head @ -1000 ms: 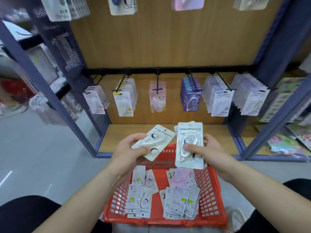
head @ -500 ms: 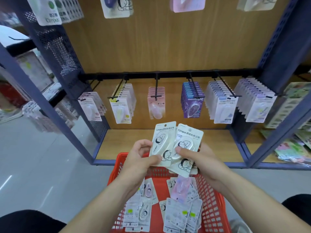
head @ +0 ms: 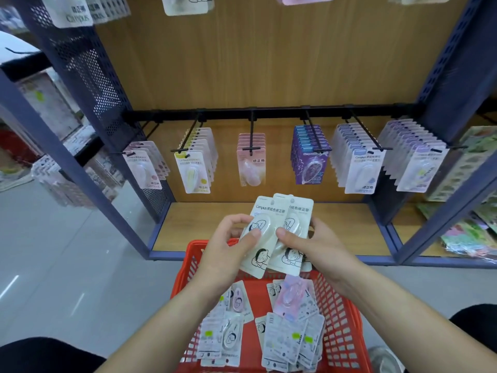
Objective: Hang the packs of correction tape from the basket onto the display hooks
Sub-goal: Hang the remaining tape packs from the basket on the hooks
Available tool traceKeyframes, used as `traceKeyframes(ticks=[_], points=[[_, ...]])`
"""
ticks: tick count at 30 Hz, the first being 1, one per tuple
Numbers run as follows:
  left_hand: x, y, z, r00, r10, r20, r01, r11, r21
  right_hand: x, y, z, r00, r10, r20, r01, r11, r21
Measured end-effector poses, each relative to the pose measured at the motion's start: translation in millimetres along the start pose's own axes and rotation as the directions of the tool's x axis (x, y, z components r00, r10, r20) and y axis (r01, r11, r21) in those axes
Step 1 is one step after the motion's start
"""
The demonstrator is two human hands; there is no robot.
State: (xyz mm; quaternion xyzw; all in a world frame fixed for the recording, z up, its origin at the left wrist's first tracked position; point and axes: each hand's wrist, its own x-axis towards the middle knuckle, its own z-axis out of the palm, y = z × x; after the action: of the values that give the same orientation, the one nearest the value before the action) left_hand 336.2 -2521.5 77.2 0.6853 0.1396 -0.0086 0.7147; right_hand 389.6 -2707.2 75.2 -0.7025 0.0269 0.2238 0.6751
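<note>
Packs (head: 269, 210) had swung upright and overlapped, left grip (head: 228, 254) pinching one, right grip (head: 314, 246) the other. They looked ready for the hooks (head: 251, 135).

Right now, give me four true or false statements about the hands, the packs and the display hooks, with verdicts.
1. The left hand and right hand each grip a cream pack. True.
2. The red basket is empty. False: many loose packs lie in it.
3. The purple packs hang immediately right of the pink packs. True.
4. Every hook on the black rail is bare. False: all six carry packs.
</note>
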Motion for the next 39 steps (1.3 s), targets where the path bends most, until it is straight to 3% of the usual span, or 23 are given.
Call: traceKeyframes(ticks=[5, 10, 21, 31, 39], points=[[-0.7, 6.0, 0.0, 0.997, 0.017, -0.073, -0.019, 0.999, -0.035, -7.7, -5.3, 5.4, 0.997, -0.045, -0.068, 0.043, 0.999, -0.025], [-6.4, 28.7, 8.7, 1.0, 0.011, -0.028, -0.013, 0.998, -0.054, -14.9, -20.6, 7.3, 0.969, -0.182, -0.168, 0.178, 0.983, -0.04], [-24.2, 94.2, 27.3, 0.967, 0.219, -0.129, -0.222, 0.975, -0.015, -36.4, -81.6, 10.0, 0.873, -0.41, -0.265, 0.424, 0.906, -0.007], [-41.1, 138.5, 50.1, 0.961, 0.266, -0.073, -0.268, 0.963, -0.011, -60.3, -111.8, -1.1, 0.83, -0.466, -0.306, 0.511, 0.855, 0.087], [-39.5, 198.1, 86.5, 0.941, 0.338, 0.02, -0.339, 0.941, 0.025, -74.8, -159.0, -47.4, 0.733, -0.551, -0.4, 0.635, 0.765, 0.11]])
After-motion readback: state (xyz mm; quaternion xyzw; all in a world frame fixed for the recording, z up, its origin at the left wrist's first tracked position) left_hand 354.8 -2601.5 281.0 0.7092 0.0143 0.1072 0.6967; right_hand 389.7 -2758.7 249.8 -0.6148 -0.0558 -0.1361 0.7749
